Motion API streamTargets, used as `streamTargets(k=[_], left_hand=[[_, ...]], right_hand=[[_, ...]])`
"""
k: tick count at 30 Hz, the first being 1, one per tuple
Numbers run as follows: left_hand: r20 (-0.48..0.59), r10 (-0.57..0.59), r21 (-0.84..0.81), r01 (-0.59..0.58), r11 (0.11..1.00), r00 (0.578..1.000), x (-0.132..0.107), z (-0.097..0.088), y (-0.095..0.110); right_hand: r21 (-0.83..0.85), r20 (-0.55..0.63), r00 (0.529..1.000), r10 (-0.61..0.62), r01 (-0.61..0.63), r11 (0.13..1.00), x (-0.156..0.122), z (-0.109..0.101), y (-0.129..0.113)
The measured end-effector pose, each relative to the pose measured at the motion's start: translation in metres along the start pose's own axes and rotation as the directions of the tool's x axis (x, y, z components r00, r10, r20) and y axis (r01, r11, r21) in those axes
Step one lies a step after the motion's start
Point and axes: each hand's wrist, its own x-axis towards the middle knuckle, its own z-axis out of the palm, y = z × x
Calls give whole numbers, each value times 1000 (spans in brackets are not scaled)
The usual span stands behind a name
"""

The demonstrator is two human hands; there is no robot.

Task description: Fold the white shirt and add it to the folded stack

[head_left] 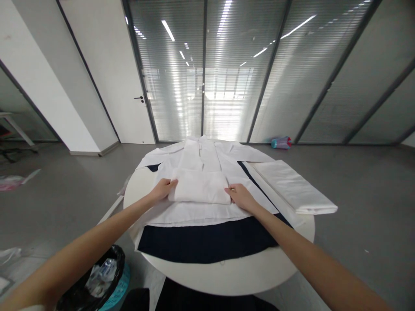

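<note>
- Far left, on the floor: a crumpled plastic bag (11, 182) with a pink tint, lying well apart from the table; a metal table leg (17, 128) stands beyond it.
- Near left: a black bin liner (112, 259) sits in a teal plastic basket (119, 288), with clear plastic bottles (103, 274) inside. My view of both is partly cut off by the left forearm.
- Far wall, left of centre: a white door (118, 73) with a dark lever handle (139, 98), beside a glass partition with internal blinds (171, 77).
- Left hand (163, 190): fingers pressed together, tips against the left end of the folded white fabric (199, 186). I cannot tell whether they pinch it.
- Centre: that folded fabric lies on a white collared garment (194, 218), collar at the far side, on a round white table (223, 276). A dark navy panel (207, 244) lies along the near side.
- Right hand (241, 197): fingers together, pressed on the fabric's near right corner; any pinch cannot be confirmed.
- Right of the hands, on the table: a flat folded white cloth (293, 186), just beside the garment.
- Far right, on the floor by the partition: a blue and pink cylindrical object (281, 143); any lettering is too small to read.
</note>
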Motion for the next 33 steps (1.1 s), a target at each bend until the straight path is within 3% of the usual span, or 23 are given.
streamTargets(k=[2,6,10,18,26,33], left_hand=[[10,-6,-77,7,997,1000,2,1,-3],[88,105,-94,-96,991,991,-10,-9,-15],[143,162,-120,-145,982,976,-21,-15,-27],[-9,147,-183,-146,972,989,-16,-3,-31],[-3,254,49,-254,966,967,-26,-9,-34],[-84,234,162,-219,962,968,-16,0,-29]], right_hand=[[-27,-43,998,44,-45,999,2,4,1],[-18,-101,982,160,-163,986,1,9,2],[-7,-120,978,170,-172,985,-3,12,-1],[33,-137,983,125,-122,992,-11,12,-4],[10,-172,984,50,-49,999,-15,16,-2],[-52,-170,985,39,-48,997,-16,16,-2]])
